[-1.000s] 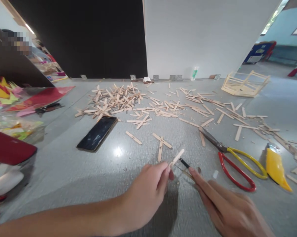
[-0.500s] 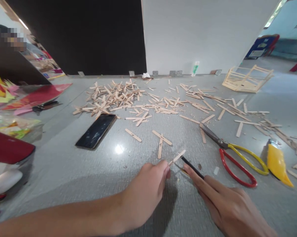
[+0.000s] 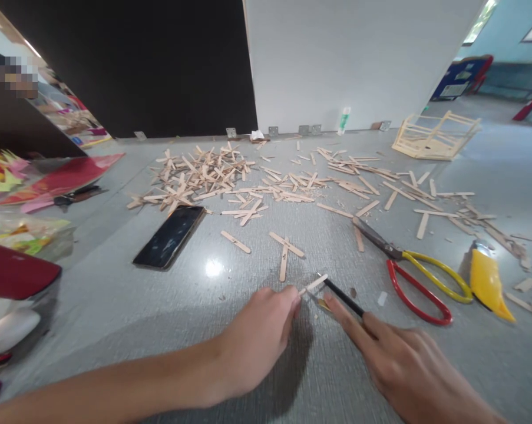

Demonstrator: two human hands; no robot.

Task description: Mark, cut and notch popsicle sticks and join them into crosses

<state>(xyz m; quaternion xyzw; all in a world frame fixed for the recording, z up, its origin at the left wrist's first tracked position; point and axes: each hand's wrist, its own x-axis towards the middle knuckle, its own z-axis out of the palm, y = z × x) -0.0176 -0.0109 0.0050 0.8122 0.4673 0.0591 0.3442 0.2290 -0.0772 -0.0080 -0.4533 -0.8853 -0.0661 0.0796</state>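
My left hand (image 3: 270, 330) is closed in a pinch on a wooden craft stick (image 3: 317, 283), whose free end points up and to the right. My right hand (image 3: 393, 353) is closed around a slim black pen-like tool (image 3: 343, 296); its tip touches or nearly touches the stick. By my right index fingertip, a thin blade-like piece with a yellowish part (image 3: 324, 304) lies against the stick; whether it belongs to the black tool I cannot tell. Just beyond my hands lie two crossed craft sticks (image 3: 284, 262) and a single craft stick (image 3: 235, 241).
To the right lie scissors with red and yellow handles (image 3: 418, 277) and a yellow tube-like item (image 3: 486, 277). A phone (image 3: 171, 235) is at left, behind it a heap of sticks (image 3: 208, 171). A stick-built frame (image 3: 436, 141) and a glue tube (image 3: 344, 121) stand farther back.
The view has shifted slightly, so the table's contents appear a little farther left. Both hands keep their grips; the stick and black tool have moved only slightly against each other.
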